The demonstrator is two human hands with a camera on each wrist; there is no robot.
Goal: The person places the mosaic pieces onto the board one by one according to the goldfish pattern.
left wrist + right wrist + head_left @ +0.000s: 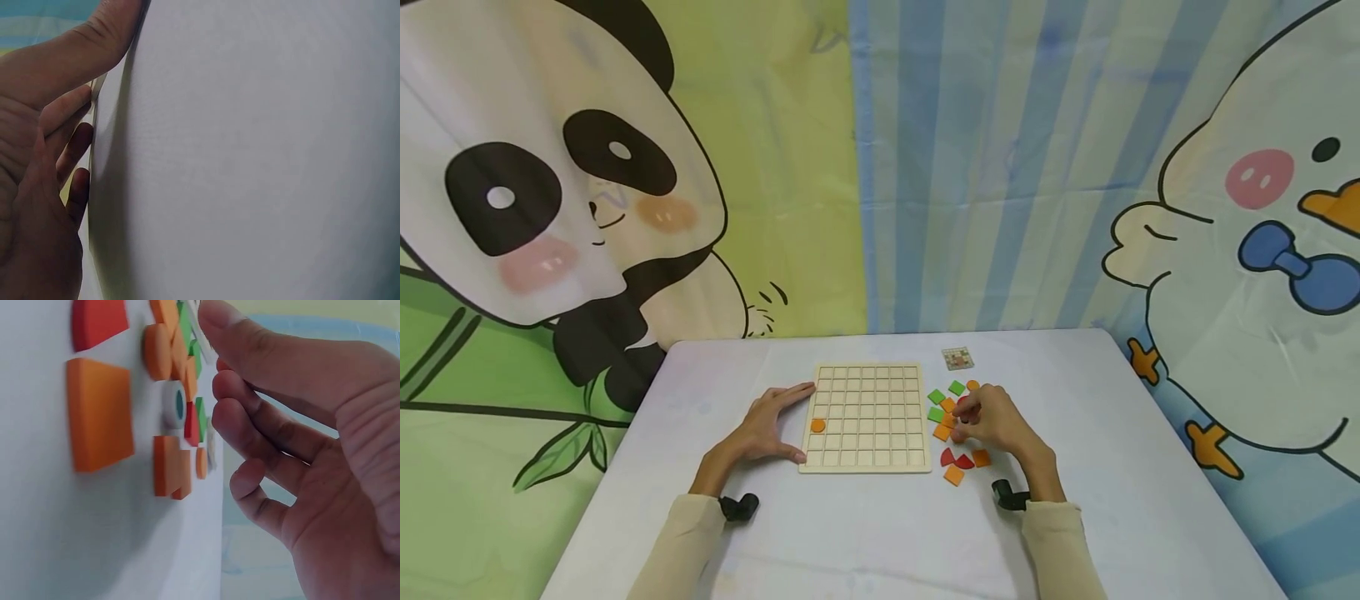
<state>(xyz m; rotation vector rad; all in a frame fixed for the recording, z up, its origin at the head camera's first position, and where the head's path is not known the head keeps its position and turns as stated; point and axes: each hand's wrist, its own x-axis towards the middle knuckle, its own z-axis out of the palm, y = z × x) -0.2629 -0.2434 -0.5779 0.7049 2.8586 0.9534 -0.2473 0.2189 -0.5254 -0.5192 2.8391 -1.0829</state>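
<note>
Way over on the left, got a big cartoon panda point(617, 158) printed on a green-yellow backdrop point(805, 167). Moving right, a beige sleeve point(677, 533) with a chunky black gadget point(739, 507) at the wrist, then the left hand point(763, 429), opened wide against the left edge of a pale wooden grid board point(867, 425). Thumb by the near corner, forefinger up near the far one, so more of a steadying touch than a proper grab. Board lying flat on the white table point(850, 533), with one orange disc point(817, 426) in the leftmost column.

Just right of the board, a loose scatter of little bits: green tiles point(936, 397), orange tiles point(981, 458), curved red pieces point(964, 462), plus a second orange round point(973, 386) toward the far end. Past those, a small patterned card point(957, 358).

Right over that scatter, the right hand point(996, 421), fingers point(232, 422) loosely bent, thumb well apart from them in the wrist view, nothing pinched as far as visible. Also in that view, a white-and-teal round piece point(175, 405) among the oranges and reds.

Then another beige sleeve, another black gadget, and at the far right a white cartoon bird point(1247, 358) with a blue bow tie point(1326, 283).
</note>
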